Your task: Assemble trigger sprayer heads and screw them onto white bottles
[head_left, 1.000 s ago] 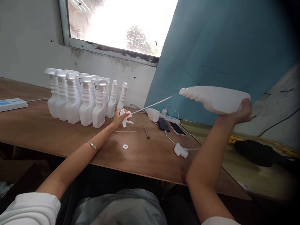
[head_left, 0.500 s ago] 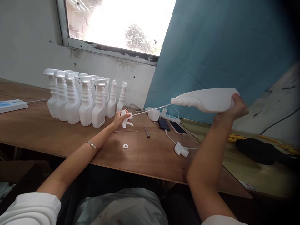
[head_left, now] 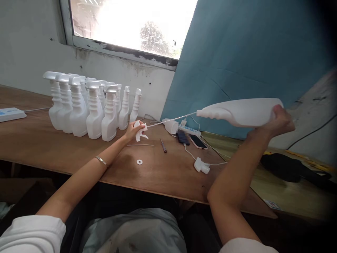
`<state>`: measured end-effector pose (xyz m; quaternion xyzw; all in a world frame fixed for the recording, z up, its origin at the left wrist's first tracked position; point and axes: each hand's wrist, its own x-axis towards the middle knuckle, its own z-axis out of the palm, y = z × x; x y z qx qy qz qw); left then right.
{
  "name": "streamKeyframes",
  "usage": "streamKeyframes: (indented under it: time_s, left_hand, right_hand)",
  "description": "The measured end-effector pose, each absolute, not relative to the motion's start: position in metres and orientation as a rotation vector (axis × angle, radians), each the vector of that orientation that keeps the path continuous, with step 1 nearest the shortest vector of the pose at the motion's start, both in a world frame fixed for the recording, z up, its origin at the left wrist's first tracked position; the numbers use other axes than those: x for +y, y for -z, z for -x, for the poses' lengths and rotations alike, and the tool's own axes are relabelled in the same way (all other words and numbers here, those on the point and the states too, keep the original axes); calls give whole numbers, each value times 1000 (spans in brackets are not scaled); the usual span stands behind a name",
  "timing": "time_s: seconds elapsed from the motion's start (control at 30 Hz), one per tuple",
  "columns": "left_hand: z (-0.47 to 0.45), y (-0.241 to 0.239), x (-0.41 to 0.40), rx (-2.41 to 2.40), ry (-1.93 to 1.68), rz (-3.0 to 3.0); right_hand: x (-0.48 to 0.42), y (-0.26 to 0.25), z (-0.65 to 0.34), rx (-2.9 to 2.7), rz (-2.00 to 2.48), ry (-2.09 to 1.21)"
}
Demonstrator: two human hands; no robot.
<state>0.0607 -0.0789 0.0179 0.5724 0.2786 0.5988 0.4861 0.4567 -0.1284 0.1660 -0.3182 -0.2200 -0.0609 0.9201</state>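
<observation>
My left hand (head_left: 133, 131) is closed on a white trigger spray head (head_left: 138, 132) above the tabletop. From the spray head a thin dip tube (head_left: 171, 119) runs right and slightly up to the mouth of a white spray bottle (head_left: 242, 111). That bottle lies sideways in the air, its neck towards the left. My right hand (head_left: 282, 120) grips it at the base, fingers partly hidden behind it. Whether the tube's end is inside the mouth or only at it, I cannot tell. Below lie a white ring washer (head_left: 139, 162), a loose tube (head_left: 140, 145) and a dark screwdriver-like tool (head_left: 163, 145).
Several white spray bottles (head_left: 93, 112) stand at the back left. Another spray head (head_left: 202, 165) with its tube lies at right. A phone (head_left: 198, 142), a dark pixelated object (head_left: 182, 137) and a power strip (head_left: 190, 130) sit behind it. A white box (head_left: 12, 114) is far left.
My right hand and the bottle have moved right, farther from the spray head. My left hand still holds the spray head, almost in place. The view has shifted slightly.
</observation>
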Motion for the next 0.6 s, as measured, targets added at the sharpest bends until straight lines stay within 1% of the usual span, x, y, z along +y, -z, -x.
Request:
streamKeyframes:
  time_s: [0.17, 0.27, 0.4, 0.5, 0.6]
  left_hand:
    - [-60, -17, -78, 659, -1438, -1397]
    - [-60, -16, -77, 625, -1360, -1401]
    - [-63, -14, -78, 587, -1162, -1313]
    - [-66, -13, -77, 552, -1117, -1192]
    - [-68, -12, -74, 516, -1073, -1115]
  right_hand:
    - [-123, -165, -463, -529, 649, 127]
    - [-117, -170, -453, -531, 636, 91]
    - [-103, -170, -406, -662, 658, -90]
    - [-96, -151, -358, -832, 701, -209]
    - [-95, -118, -324, -963, 765, -171]
